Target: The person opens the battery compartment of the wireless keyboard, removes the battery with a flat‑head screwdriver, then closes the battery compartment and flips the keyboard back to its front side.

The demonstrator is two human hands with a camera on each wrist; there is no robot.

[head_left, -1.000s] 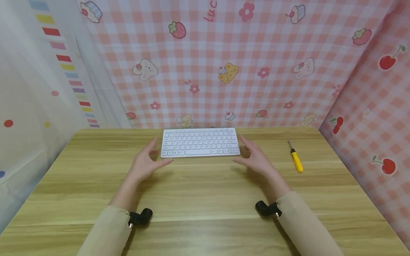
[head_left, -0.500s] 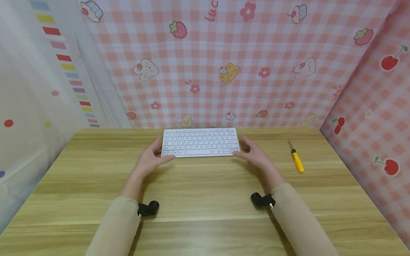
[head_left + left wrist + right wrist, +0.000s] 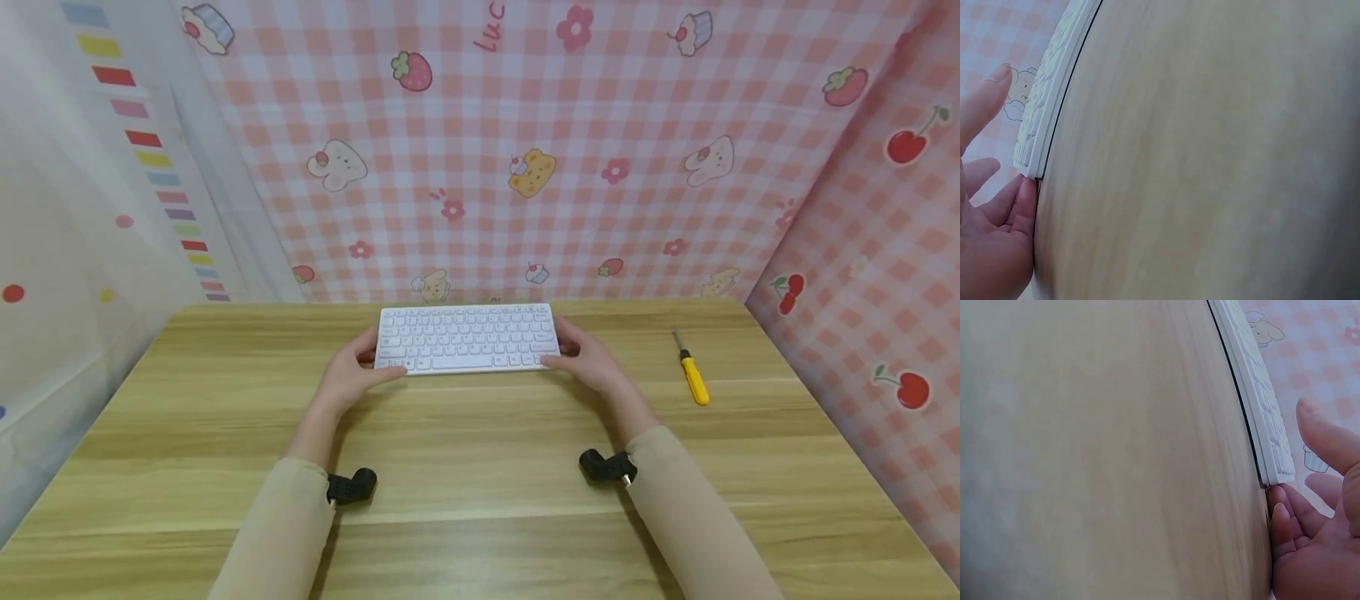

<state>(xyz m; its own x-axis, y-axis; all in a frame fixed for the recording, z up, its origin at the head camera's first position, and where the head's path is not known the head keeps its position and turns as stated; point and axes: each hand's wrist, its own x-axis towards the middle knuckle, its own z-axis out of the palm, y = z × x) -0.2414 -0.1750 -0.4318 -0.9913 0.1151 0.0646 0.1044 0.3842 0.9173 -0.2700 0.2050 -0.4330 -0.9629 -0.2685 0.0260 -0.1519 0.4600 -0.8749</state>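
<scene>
A white compact keyboard (image 3: 467, 337) lies near the back edge of the wooden table, keys up. My left hand (image 3: 348, 377) holds its left end, and my right hand (image 3: 592, 363) its right end. In the left wrist view, bent fingertips (image 3: 1024, 206) meet the lower edge of the keyboard (image 3: 1047, 94), while the thumb stands raised above the keys. The right wrist view mirrors this: fingertips (image 3: 1280, 500) touch the keyboard's end (image 3: 1259, 406), thumb apart from it. Whether any fingertip reaches underneath is hidden.
A screwdriver (image 3: 695, 382) with a yellow handle lies right of my right hand on the table (image 3: 465, 467). Pink checked cloth (image 3: 480, 167) hangs behind the table and on the right side; a pale curtain (image 3: 82, 250) hangs on the left.
Both hands have closed in from beside the keyboard onto its ends. The keyboard has shifted very slightly towards me. The screwdriver has stayed in place.
</scene>
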